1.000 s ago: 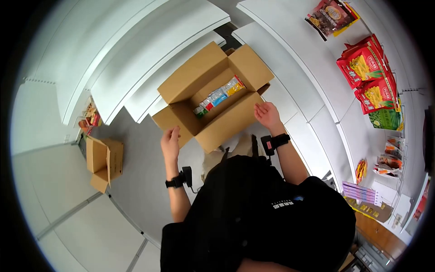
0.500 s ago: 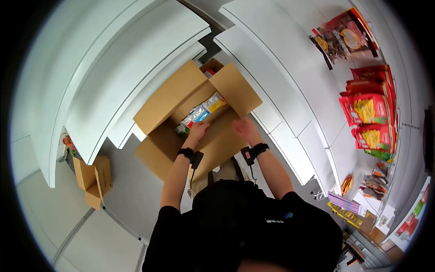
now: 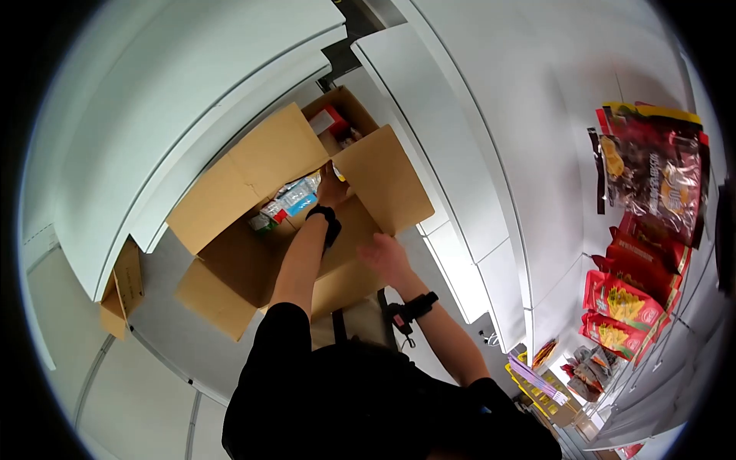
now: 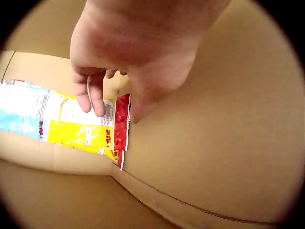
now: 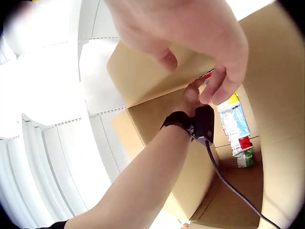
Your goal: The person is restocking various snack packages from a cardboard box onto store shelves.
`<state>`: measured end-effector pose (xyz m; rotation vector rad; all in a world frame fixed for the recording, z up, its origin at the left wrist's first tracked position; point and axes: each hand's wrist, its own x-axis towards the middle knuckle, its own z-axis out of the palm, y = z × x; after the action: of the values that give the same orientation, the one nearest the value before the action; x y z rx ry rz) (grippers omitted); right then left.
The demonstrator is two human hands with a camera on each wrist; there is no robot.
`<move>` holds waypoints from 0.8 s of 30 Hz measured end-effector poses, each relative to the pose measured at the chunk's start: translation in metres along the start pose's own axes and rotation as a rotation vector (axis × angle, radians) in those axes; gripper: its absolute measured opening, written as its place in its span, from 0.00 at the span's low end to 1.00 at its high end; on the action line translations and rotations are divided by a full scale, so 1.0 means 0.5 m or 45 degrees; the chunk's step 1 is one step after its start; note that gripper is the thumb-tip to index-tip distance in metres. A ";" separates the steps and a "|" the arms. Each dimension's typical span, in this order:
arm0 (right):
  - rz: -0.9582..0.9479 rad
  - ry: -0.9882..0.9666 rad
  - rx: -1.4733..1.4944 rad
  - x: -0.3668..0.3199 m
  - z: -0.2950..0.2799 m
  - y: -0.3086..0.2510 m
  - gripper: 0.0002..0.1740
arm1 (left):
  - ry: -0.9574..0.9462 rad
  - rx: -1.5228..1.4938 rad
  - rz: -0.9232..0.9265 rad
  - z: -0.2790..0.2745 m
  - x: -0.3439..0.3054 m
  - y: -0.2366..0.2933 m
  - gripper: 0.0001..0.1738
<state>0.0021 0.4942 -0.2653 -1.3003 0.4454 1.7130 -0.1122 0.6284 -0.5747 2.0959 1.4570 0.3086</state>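
A large cardboard box (image 3: 387,184) stands with its flaps spread. Along its bottom lies a row of flat snack bags, among them a light-blue one (image 3: 297,201) and a yellow-and-white bag (image 4: 78,133) with a red end strip. My left hand (image 3: 331,192) reaches down inside. In the left wrist view its fingers (image 4: 96,98) extend over the yellow-and-white bag, with the thumb just past the red strip. My right hand (image 3: 387,262) hovers over the near side of the box, fingers loosely bent, with nothing in it.
Behind the large box sits another carton (image 3: 360,115) with a red package (image 3: 328,121) inside. White shelves (image 3: 452,169) flank both sides. Snack bags (image 3: 625,307) hang at the right. A smaller carton (image 3: 126,287) is on the floor at the left.
My left hand has moved from outside the box down into it, toward the far end of the bag row. My right hand has come in over the near side. The head view has shifted.
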 end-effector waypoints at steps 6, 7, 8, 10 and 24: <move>-0.061 0.121 -0.097 -0.010 -0.012 0.017 0.26 | -0.313 0.288 0.224 -0.025 0.073 0.009 0.19; -0.089 0.152 -0.127 -0.011 -0.013 0.021 0.27 | -0.310 0.134 0.138 -0.025 0.078 0.006 0.18; -0.085 0.160 -0.156 -0.014 -0.015 0.023 0.27 | -0.311 -0.021 0.058 -0.023 0.079 0.005 0.17; -0.078 0.172 -0.209 -0.012 -0.019 0.023 0.28 | -0.247 -0.054 0.097 -0.041 0.077 0.018 0.17; -0.116 0.101 -0.237 -0.014 -0.013 0.022 0.30 | -0.597 -0.294 -0.299 0.013 0.010 0.032 0.25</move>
<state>-0.0031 0.4804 -0.2640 -1.5030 0.2723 1.6616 -0.0948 0.6270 -0.5716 1.6506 1.2928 -0.1000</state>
